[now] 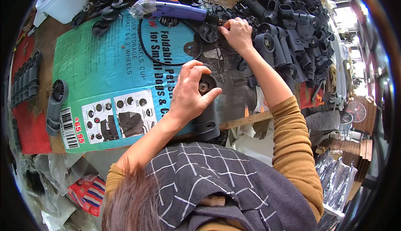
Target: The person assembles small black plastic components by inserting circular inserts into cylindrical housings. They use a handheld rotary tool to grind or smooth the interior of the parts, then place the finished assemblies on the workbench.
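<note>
My left hand [188, 91] grips a black plastic part [207, 120] by its round end, at the near edge of the table. That end has a metal-ringed hole in its middle and faces up beside my thumb. Farther off, my right hand [239, 34] is closed, thumb and fingertips together, among small dark parts. What it pinches, if anything, is hidden. A blue-purple power screwdriver [179, 11] lies on its side, its tip close to my right fingertips. A round black disc-shaped part [208, 33] lies just left of that hand.
Many black plastic fittings [288, 30] are heaped at the right. A printed green-blue cardboard sheet [100, 64] covers the table's middle, with a black cable [142, 43] across it. Similar parts [54, 110] stand at the left. A white tub [62, 1] is far left.
</note>
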Action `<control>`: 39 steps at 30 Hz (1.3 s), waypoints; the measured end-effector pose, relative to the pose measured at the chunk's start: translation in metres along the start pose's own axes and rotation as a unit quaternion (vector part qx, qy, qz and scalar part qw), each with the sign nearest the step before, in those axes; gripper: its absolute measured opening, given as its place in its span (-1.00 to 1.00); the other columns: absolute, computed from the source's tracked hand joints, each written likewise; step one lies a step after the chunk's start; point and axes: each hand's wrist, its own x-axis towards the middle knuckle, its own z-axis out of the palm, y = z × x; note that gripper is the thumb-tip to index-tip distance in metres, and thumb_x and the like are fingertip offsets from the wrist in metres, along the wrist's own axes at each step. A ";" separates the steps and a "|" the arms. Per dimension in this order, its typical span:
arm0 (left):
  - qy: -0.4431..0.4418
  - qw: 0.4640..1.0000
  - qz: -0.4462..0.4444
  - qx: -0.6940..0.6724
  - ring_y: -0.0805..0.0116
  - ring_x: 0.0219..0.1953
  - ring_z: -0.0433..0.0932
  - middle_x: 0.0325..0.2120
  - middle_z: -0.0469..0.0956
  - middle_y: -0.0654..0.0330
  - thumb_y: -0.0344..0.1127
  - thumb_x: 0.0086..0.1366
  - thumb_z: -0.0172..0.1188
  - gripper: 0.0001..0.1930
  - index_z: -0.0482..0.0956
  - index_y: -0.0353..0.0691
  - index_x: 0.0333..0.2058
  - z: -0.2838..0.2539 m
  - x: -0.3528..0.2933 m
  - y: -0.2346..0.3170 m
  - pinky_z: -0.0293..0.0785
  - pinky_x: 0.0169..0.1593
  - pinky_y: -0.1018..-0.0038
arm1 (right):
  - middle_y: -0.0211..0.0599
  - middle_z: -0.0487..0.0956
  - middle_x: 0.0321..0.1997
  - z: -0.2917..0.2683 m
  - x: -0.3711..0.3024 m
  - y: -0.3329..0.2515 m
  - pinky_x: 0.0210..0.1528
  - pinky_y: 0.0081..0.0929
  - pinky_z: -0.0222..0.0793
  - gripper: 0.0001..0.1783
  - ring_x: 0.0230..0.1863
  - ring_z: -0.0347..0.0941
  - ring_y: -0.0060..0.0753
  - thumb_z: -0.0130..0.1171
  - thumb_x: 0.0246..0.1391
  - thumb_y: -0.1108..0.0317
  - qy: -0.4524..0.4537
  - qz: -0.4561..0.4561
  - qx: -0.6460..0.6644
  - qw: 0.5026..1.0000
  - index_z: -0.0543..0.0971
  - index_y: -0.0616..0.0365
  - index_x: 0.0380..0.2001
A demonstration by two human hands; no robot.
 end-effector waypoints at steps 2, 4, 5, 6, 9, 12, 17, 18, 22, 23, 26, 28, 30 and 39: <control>0.007 1.000 0.008 0.006 0.00 0.03 0.42 0.03 0.30 0.03 -0.21 0.03 0.44 -0.51 0.44 -0.20 -0.10 0.000 0.000 0.000 0.48 0.00 0.20 | -0.19 0.62 -0.26 -0.010 0.002 -0.012 -0.06 -0.15 0.36 -0.72 -0.13 0.50 -0.06 0.34 -0.11 0.11 -0.031 0.022 -0.029 0.999 0.68 0.09 -0.45; 0.021 0.999 0.025 0.009 0.02 -0.01 0.45 0.05 0.28 0.03 -0.25 0.05 0.43 -0.53 0.44 -0.20 -0.09 0.001 -0.001 0.000 0.49 -0.02 0.20 | -0.26 0.61 -0.34 -0.033 -0.009 -0.025 -0.13 -0.33 0.41 -0.76 -0.26 0.51 -0.24 0.32 -0.06 0.18 -0.050 0.024 0.112 0.992 0.66 0.14 -0.44; 0.032 0.999 0.025 -0.014 0.03 -0.02 0.46 0.06 0.26 0.03 -0.28 0.05 0.43 -0.53 0.44 -0.20 -0.09 0.002 -0.001 0.000 0.50 -0.03 0.21 | -0.29 0.60 -0.38 -0.048 -0.018 -0.033 -0.17 -0.42 0.43 -0.78 -0.32 0.52 -0.33 0.30 -0.03 0.22 -0.081 0.057 0.162 0.982 0.66 0.17 -0.44; 0.043 0.998 0.024 -0.037 0.04 -0.04 0.47 0.08 0.25 0.03 -0.31 0.05 0.43 -0.53 0.43 -0.19 -0.09 0.003 -0.002 0.000 0.50 -0.04 0.22 | -0.35 0.60 -0.39 -0.061 -0.033 -0.042 -0.20 -0.51 0.41 -0.80 -0.34 0.49 -0.47 0.28 0.01 0.28 -0.130 0.069 0.319 0.936 0.64 0.20 -0.41; 0.056 0.996 0.038 -0.056 0.05 -0.07 0.50 0.11 0.20 0.03 -0.39 0.04 0.42 -0.58 0.45 -0.18 -0.13 0.005 -0.002 -0.002 0.52 -0.07 0.22 | -0.50 0.56 -0.36 -0.091 -0.090 -0.060 -0.21 -0.67 0.36 -0.86 -0.29 0.42 -0.73 0.24 0.10 0.40 -0.288 0.115 0.531 0.789 0.59 0.26 -0.33; 0.052 0.997 0.046 -0.038 0.02 -0.02 0.47 0.11 0.25 0.02 -0.40 0.06 0.40 -0.72 0.52 -0.22 -0.26 0.006 -0.003 -0.004 0.50 -0.04 0.21 | -0.55 0.52 -0.39 -0.096 -0.124 -0.072 -0.27 -0.70 0.31 -0.87 -0.33 0.36 -0.77 0.30 0.08 0.41 -0.301 0.165 0.549 0.762 0.56 0.19 -0.34; 0.044 0.997 0.042 -0.049 0.03 0.01 0.44 0.06 0.34 0.03 -0.39 0.07 0.37 -0.83 0.56 -0.22 -0.38 0.008 -0.005 -0.005 0.42 0.04 0.20 | -0.59 0.44 -0.46 -0.096 -0.105 -0.079 -0.36 -0.72 0.23 -0.81 -0.40 0.29 -0.79 0.34 0.04 0.39 -0.241 0.148 0.498 0.820 0.49 0.14 -0.40; 0.041 0.997 0.046 -0.049 0.03 0.00 0.44 0.06 0.34 0.04 -0.39 0.07 0.37 -0.84 0.56 -0.22 -0.38 0.008 -0.005 -0.005 0.41 0.03 0.21 | -0.57 0.45 -0.45 -0.095 -0.087 -0.078 -0.37 -0.70 0.26 -0.82 -0.39 0.31 -0.79 0.32 0.05 0.38 -0.181 0.084 0.449 0.871 0.49 0.15 -0.39; 0.033 0.996 0.048 -0.062 0.04 -0.03 0.44 0.02 0.37 0.03 -0.40 0.06 0.36 -0.83 0.55 -0.21 -0.39 0.008 -0.002 -0.005 0.41 0.02 0.23 | -0.10 0.53 -0.06 -0.045 0.007 -0.099 0.08 -0.13 0.32 -0.45 0.03 0.41 0.01 0.32 -0.08 0.28 0.060 -0.186 0.106 0.975 0.47 0.10 0.04; 0.032 0.996 0.047 -0.065 0.04 -0.03 0.44 0.00 0.38 0.03 -0.40 0.05 0.36 -0.83 0.54 -0.21 -0.40 0.007 -0.002 -0.004 0.41 0.02 0.23 | -0.06 0.48 0.03 -0.027 0.026 -0.105 0.11 -0.11 0.33 -0.27 0.10 0.38 0.05 0.31 -0.11 0.31 0.033 -0.174 0.062 0.982 0.34 0.00 0.20; 0.031 0.996 0.045 -0.068 0.03 -0.05 0.47 -0.01 0.40 0.02 -0.40 0.07 0.36 -0.83 0.53 -0.22 -0.39 0.006 -0.002 -0.003 0.44 -0.02 0.26 | -0.04 0.47 -0.01 0.003 0.060 -0.109 0.15 -0.11 0.33 -0.20 0.08 0.39 0.09 0.31 -0.19 0.34 -0.033 -0.198 0.037 0.979 0.30 -0.10 0.22; 0.023 0.997 0.026 -0.075 0.03 -0.05 0.47 -0.01 0.40 0.02 -0.40 0.07 0.36 -0.83 0.53 -0.21 -0.39 0.005 -0.003 -0.002 0.44 -0.02 0.25 | -0.04 0.49 -0.06 -0.005 0.064 -0.103 0.16 -0.13 0.33 -0.24 0.04 0.40 0.08 0.32 -0.23 0.33 -0.043 -0.209 0.034 0.976 0.36 -0.07 0.16; 0.018 0.996 0.012 -0.089 0.02 -0.05 0.47 0.00 0.40 0.04 -0.39 0.08 0.36 -0.83 0.53 -0.21 -0.39 0.005 -0.003 -0.002 0.44 -0.02 0.23 | -0.03 0.52 -0.11 -0.031 0.058 -0.095 0.06 -0.11 0.40 -0.25 0.03 0.43 0.05 0.35 -0.25 0.27 0.023 -0.246 0.057 0.967 0.37 -0.05 0.13; 0.020 0.998 0.035 -0.055 0.01 -0.09 0.50 -0.07 0.46 0.06 -0.36 0.09 0.36 -0.82 0.55 -0.19 -0.35 0.008 -0.001 -0.007 0.44 -0.05 0.20 | -0.30 0.51 -0.33 -0.096 -0.062 -0.076 -0.42 -0.60 0.41 -0.33 -0.42 0.39 -0.65 0.39 -0.09 0.40 0.054 0.110 0.571 0.812 0.21 0.19 0.01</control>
